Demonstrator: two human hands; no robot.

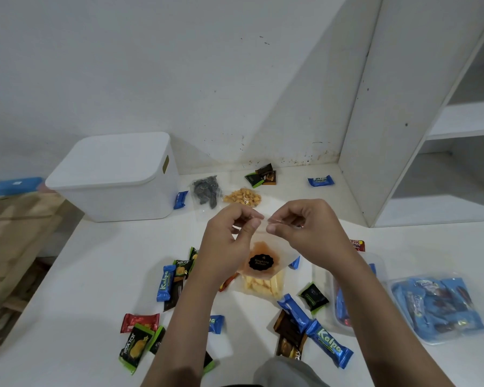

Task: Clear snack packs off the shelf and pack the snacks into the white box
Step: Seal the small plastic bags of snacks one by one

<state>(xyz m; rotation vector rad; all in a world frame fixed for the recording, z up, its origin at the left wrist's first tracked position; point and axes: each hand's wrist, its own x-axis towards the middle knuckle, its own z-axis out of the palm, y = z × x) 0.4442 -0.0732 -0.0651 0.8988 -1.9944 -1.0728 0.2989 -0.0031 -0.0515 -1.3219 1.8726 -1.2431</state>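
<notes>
My left hand (228, 241) and my right hand (302, 227) both pinch the top edge of a clear snack bag (261, 272) above the white table (95, 275). The bag hangs upright, with a black round label, an orange patch and yellow sticks at its bottom. The white box (115, 177) stands at the back left with its lid on. Several small packs lie around: blue Kalpa bars (329, 344), green-black Nextar packs (136, 346) and a red pack (140, 321).
A white shelf unit (403, 107) rises at the right, its visible shelves bare. A clear bag of dark snacks (207, 191) and one of yellow bits (243, 197) lie beyond my hands. Two clear tubs (439, 308) with blue packs sit at the right. Cardboard lies left.
</notes>
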